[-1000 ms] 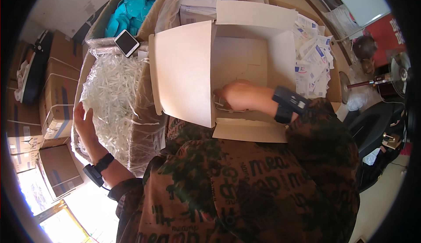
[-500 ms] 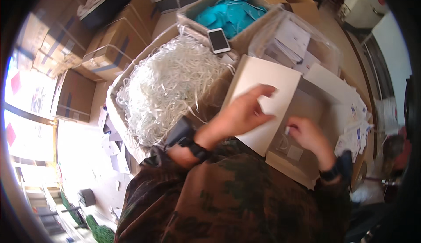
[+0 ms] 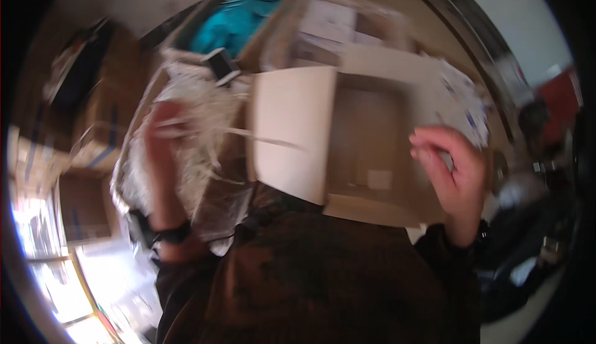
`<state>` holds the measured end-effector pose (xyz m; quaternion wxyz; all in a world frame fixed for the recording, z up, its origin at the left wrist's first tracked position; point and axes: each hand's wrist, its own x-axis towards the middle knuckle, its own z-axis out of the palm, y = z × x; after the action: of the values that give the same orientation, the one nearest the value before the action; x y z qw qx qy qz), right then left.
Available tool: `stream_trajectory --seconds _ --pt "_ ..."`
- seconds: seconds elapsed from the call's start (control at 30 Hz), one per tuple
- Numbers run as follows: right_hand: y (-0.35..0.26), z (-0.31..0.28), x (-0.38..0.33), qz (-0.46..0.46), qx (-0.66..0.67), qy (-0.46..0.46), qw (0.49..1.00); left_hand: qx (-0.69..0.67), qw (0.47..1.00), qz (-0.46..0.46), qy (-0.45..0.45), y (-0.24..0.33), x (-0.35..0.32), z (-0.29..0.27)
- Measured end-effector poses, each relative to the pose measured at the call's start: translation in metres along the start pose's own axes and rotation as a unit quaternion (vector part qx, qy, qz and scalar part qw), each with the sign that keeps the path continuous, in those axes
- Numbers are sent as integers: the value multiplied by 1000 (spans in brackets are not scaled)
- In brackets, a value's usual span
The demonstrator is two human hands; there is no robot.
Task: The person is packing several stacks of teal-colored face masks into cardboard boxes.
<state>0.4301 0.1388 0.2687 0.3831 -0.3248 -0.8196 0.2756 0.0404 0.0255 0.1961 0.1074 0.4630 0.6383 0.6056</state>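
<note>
An open cardboard box (image 3: 363,142) with a pale flap (image 3: 292,133) stands in front of me. My left hand (image 3: 162,136) is in the container of white shredded paper (image 3: 192,126) on the left, closed on a bunch of the strands, some trailing toward the box. My right hand (image 3: 450,170) hovers at the box's right edge, fingers curled and apart, holding nothing that shows. The picture is blurred by motion.
A phone (image 3: 220,64) lies on the rim behind the shredded paper, in front of a box of teal material (image 3: 233,21). A clear plastic bin (image 3: 329,27) stands behind the open box. Brown cartons (image 3: 87,151) are stacked at the left.
My left hand has left the box flap and gone into the shredded paper, taking hold of strands. My right hand has come out of the box to its right edge. The view swung.
</note>
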Motion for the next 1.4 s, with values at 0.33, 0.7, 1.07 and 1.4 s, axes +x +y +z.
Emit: stream_trajectory --seconds 0.33,0.7,1.07,1.4 --pt "86 -43 -67 174 -136 112 969 312 945 -96 -15 -63 22 -68" --pt "160 46 -139 298 32 28 954 -106 836 -142 -518 77 -38 214" --pt "165 66 -133 326 280 24 903 159 788 81 -590 114 -46 258" --pt "190 -1 -143 269 336 221 875 -240 735 47 -632 179 15 204"
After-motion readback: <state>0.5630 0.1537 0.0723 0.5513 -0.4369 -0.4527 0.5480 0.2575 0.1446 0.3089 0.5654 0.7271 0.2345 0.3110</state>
